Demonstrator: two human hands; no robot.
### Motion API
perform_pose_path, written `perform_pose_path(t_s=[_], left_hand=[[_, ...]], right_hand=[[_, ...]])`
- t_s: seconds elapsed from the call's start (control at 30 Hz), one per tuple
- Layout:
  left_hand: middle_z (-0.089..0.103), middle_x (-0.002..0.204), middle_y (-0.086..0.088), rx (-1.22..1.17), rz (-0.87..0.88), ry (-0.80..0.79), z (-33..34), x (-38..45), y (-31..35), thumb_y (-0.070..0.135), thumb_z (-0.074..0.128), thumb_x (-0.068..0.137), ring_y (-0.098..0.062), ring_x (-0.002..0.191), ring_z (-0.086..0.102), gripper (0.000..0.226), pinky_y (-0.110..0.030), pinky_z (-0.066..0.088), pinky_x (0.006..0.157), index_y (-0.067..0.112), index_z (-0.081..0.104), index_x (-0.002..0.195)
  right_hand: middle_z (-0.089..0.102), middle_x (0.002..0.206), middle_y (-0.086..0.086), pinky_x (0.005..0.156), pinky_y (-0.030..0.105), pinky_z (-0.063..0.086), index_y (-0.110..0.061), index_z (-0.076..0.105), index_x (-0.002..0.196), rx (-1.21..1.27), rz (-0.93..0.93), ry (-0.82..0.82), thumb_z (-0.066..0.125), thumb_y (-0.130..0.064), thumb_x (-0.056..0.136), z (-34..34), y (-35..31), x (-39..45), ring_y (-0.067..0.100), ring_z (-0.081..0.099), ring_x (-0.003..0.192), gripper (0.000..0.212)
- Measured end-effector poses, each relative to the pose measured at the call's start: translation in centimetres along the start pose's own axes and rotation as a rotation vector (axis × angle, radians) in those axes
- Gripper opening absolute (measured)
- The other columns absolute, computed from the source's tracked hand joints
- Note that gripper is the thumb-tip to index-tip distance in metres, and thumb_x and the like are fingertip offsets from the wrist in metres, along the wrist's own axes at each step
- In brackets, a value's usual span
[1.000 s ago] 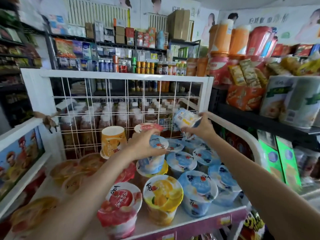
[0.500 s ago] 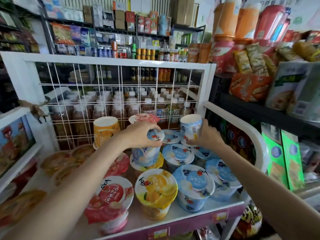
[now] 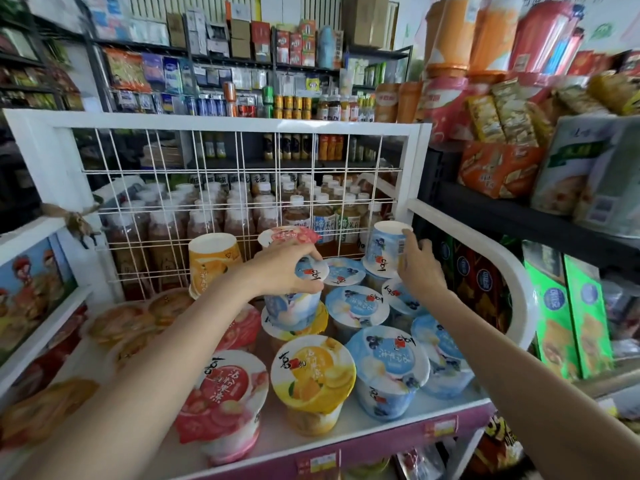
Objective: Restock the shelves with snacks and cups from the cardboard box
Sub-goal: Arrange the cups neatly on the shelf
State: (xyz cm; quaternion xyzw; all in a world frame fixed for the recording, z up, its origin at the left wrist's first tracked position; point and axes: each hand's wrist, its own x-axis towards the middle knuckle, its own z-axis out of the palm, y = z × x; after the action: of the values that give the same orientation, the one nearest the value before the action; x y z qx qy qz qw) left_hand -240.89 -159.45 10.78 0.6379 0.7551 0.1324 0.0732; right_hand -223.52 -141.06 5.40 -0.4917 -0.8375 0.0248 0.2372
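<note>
On the white shelf stand several sealed cups with blue, yellow and red lids. My left hand grips the top of a blue cup that sits on a yellow-lidded cup in the middle row. My right hand holds an upside-down blue cup resting on other blue cups at the back right, against the wire grid. A red-lidded cup shows just behind my left hand. An upside-down yellow cup stands at the back left.
A white wire grid backs the shelf, with bottled drinks behind it. A curved white rail bounds the right side. Snack bags fill a dark shelf to the right. Blurred packets lie on the left.
My right hand brought the blue cup down from the air, turned it base-up and set it on the back right cups. My left hand stayed on its blue cup.
</note>
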Motion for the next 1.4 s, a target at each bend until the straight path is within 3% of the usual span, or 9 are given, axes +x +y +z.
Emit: perform_pose_path(t_s=[0.1,0.27,0.33,0.73,0.87,1.0,1.1,1.2,1.4], left_hand=[[0.04,0.136,0.0,-0.008,0.02,0.021,-0.1,0.0,-0.1,0.045,0.06,0.083,-0.02,0.126,0.038,0.046,-0.043,0.036,0.103,0.027,0.047,0.124],[0.042,0.14,0.0,0.041,0.045,0.063,0.0,-0.5,0.4,0.045,0.06,0.084,-0.019,0.125,0.041,0.052,-0.037,0.038,0.101,0.022,0.047,0.129],[0.042,0.142,-0.001,0.061,0.049,0.102,0.3,-0.6,0.5,0.044,0.06,0.084,-0.02,0.128,0.04,0.052,-0.038,0.037,0.102,0.023,0.049,0.13],[0.05,0.136,-0.004,0.042,0.066,0.12,0.3,-1.5,0.9,0.042,0.058,0.086,-0.021,0.119,0.051,0.051,-0.039,0.045,0.095,0.019,0.05,0.13],[0.048,0.136,-0.002,-0.444,0.005,0.287,-1.0,-1.7,3.5,0.043,0.053,0.089,-0.019,0.122,0.048,0.055,-0.034,0.04,0.101,0.02,0.041,0.137],[0.057,0.124,0.0,-1.051,-0.101,-0.011,-2.8,-1.0,6.7,0.042,0.054,0.089,-0.021,0.104,0.059,0.045,-0.035,0.046,0.095,0.023,0.046,0.13],[0.063,0.109,-0.006,-1.203,-0.124,-0.029,-3.6,0.6,6.4,0.026,0.064,0.085,-0.023,0.09,0.064,0.037,-0.038,0.055,0.08,0.03,0.047,0.117],[0.054,0.123,-0.008,-1.044,-0.152,0.036,-3.5,3.2,5.2,0.02,0.069,0.081,-0.029,0.107,0.057,0.051,-0.047,0.048,0.093,0.035,0.041,0.121],[0.018,0.151,-0.013,0.026,-0.088,-0.022,-2.3,8.7,5.4,0.036,0.071,0.079,-0.034,0.135,0.028,0.085,-0.039,0.033,0.105,0.025,0.018,0.145]], right_hand=[[0.033,0.142,0.015,0.078,0.037,0.046,-0.019,0.007,0.148,0.105,-0.116,-0.033,0.057,-0.025,0.091,-2.2,-0.3,-1.1,0.034,0.054,0.108,0.076],[0.048,0.132,-0.002,0.102,0.032,0.04,-0.028,0.039,0.133,0.073,-0.3,-0.784,0.067,-0.054,0.076,-7.6,-0.4,-5.4,0.017,0.047,0.121,0.069],[0.047,0.129,-0.007,0.1,0.033,0.041,-0.031,0.037,0.131,-0.028,-0.345,-0.867,0.069,-0.058,0.072,-7.6,-0.5,-8.1,0.015,0.048,0.115,0.073],[0.046,0.122,0.002,0.091,0.027,0.042,-0.027,0.032,0.132,0.464,-0.234,-0.402,0.075,-0.03,0.075,-12.6,-1.1,-9.5,0.016,0.047,0.115,0.071],[0.042,0.126,0.001,0.09,0.029,0.044,-0.028,0.019,0.142,0.766,-0.178,-0.19,0.075,-0.024,0.075,-13.0,-1.7,-8.1,0.015,0.045,0.116,0.088],[0.041,0.136,0.009,0.093,0.029,0.045,-0.035,0.01,0.145,1.092,-0.145,-0.175,0.074,-0.029,0.076,-10.7,-2.7,-7.5,0.02,0.047,0.121,0.095],[0.043,0.132,0.001,0.091,0.026,0.048,-0.036,0.01,0.145,1.057,-0.146,-0.296,0.08,-0.033,0.069,-9.2,-2.9,-6.3,0.02,0.048,0.123,0.103],[0.038,0.142,-0.002,0.107,0.034,0.036,-0.025,0.013,0.148,0.824,-0.123,-0.334,0.085,-0.047,0.056,-7.6,-2.7,-4.8,0.018,0.039,0.131,0.118],[0.04,0.142,0.003,0.086,0.008,0.026,-0.014,0.038,0.138,0.322,-0.3,-0.269,0.064,-0.027,0.087,-7.6,-0.8,-2.9,0.017,0.037,0.13,0.059]])
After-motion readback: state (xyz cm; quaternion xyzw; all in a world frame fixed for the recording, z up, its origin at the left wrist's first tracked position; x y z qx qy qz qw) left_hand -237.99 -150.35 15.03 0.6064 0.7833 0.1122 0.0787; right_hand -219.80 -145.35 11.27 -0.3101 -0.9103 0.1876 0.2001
